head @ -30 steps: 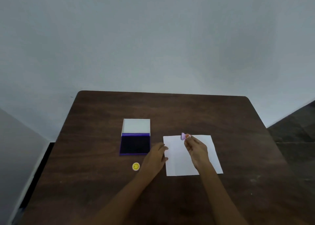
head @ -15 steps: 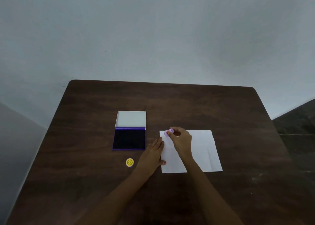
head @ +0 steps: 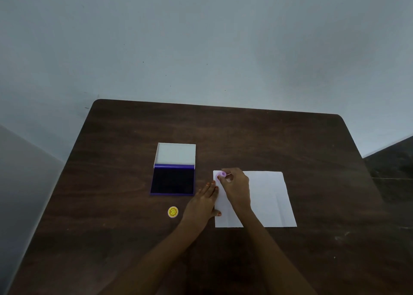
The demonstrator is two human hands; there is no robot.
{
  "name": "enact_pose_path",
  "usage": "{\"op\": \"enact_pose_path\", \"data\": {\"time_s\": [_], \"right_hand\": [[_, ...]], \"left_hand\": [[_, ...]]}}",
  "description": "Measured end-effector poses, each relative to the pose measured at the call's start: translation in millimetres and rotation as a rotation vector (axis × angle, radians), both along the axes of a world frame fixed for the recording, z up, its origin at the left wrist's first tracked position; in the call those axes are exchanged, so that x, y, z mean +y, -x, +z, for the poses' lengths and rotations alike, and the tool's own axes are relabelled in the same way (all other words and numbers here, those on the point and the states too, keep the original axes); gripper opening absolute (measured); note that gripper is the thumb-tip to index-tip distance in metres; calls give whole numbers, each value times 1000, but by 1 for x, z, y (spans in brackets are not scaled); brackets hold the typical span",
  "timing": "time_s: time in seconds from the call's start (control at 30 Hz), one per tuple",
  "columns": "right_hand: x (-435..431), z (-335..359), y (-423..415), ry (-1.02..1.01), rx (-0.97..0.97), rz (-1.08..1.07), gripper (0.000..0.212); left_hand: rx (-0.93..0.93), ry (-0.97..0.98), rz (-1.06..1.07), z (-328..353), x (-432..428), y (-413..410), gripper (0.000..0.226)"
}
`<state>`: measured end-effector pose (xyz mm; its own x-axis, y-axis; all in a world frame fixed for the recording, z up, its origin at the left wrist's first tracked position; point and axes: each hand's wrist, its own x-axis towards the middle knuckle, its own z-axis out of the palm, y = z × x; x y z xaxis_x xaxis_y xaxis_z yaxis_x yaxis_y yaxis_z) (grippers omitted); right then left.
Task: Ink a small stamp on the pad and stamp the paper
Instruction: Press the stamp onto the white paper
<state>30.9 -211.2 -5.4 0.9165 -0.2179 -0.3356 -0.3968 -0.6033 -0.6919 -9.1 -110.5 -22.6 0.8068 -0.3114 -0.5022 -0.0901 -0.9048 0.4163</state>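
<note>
Right grip (head: pixel 235 183) on purple stamp (head: pixel 221 174)

Dim, flat light; soft focus, wide-angle bowing.

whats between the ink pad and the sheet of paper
In the head view, only bare table and the left hand's fingertips lie between ink pad and paper.

Left hand (head: pixel 204 202) lies flat, palm down, fingers together and extended forward. Right hand (head: pixel 237 186) is curled, fingertips pinched in a closed grip, forearm angled inward.
</note>
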Motion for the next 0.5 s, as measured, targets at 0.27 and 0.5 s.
{"op": "enact_pose_path", "data": {"time_s": [0.27, 0.5], "right_hand": [[5, 2, -8, 10, 11, 88, 32], [3, 1, -22, 46, 95, 189, 27]], "left_hand": [[30, 4, 4, 2, -1, -2, 78], [36, -6, -5, 5, -1, -1, 78]]}}
